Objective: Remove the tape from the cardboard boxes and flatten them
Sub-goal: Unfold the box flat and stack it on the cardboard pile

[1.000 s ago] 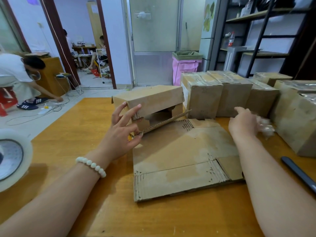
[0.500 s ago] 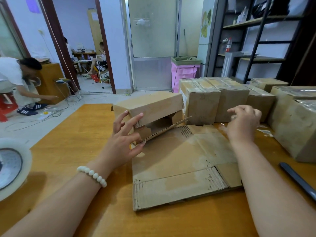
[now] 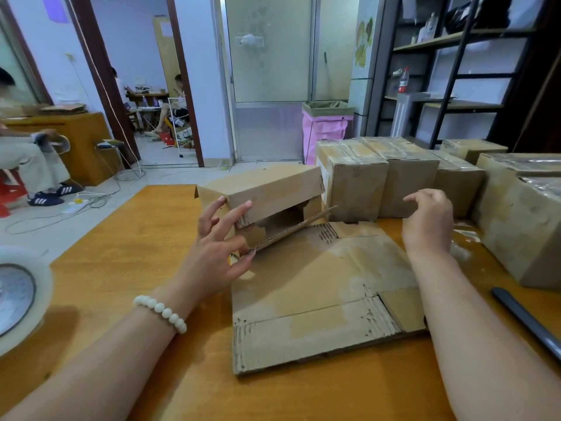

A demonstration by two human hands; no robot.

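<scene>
Step in hand: flattening, with the tape on this one apparently off. The half-flattened box (image 3: 318, 284) lies on the wooden table (image 3: 136, 238) right in front of the person. Its near panels are flat, while its far part (image 3: 273, 189) stands up as a hollow shell, not yet collapsed. One raised flap (image 3: 291, 230) slants up between the flat panels and the shell. The left hand (image 3: 218, 253) is at the box's left side, fingers spread and mostly straight, not wrapped round anything. The index tip touches the shell's lower corner and the thumb tip touches the near end of the raised flap's edge. The right hand (image 3: 428, 223) hovers over the box's far right corner with fingers loosely curled, holding nothing as far as can be seen. Clear tape scraps (image 3: 464, 235) lie just right of the box. A row of sealed boxes (image 3: 358, 177) stands behind it and to its right, tape on, so most of the task looks undone. A dark tool (image 3: 528, 320) is right of the box and a tape roll (image 3: 18, 299) is well to its left. The next move probably calls for pressing the shell down and forward so it folds along its creases, with the raised flap tucked flat under it. The right hand is free to steady or push the right side. The risk is the flap jamming inside the shell.
</scene>
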